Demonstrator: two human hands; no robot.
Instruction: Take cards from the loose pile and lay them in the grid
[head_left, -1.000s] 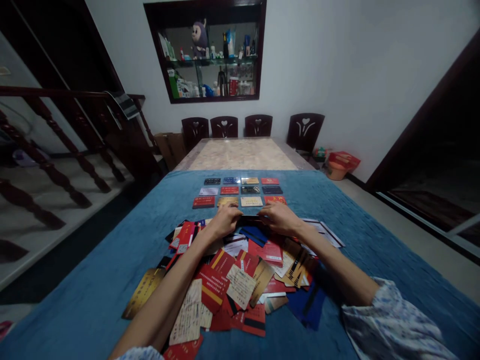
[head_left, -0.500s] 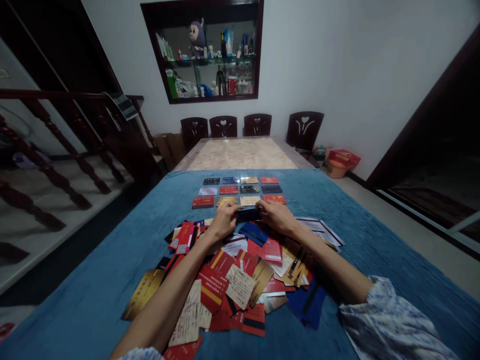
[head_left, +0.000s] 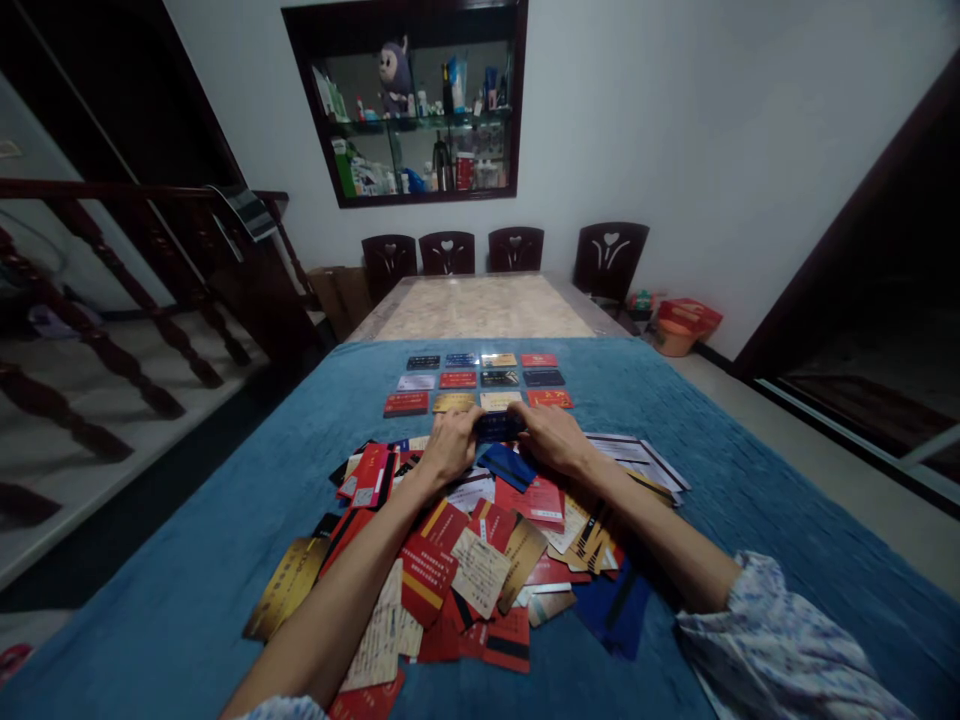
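Laid-out cards [head_left: 458, 380]: three rows of four on your blue cloth [head_left: 187, 560]; this part appears done.
Loose heap [head_left: 480, 572]: many cards overlap at odd angles nearer you; these appear left to arrange.
Dark card [head_left: 498, 427]: between your two hands, just on your side of the laid-out cards; whether single or stacked, you cannot tell here.
Left hand [head_left: 451, 445]: your fingers pinch its left end, nearly closed.
Right hand [head_left: 555, 437]: your fingers pinch its right end likewise.
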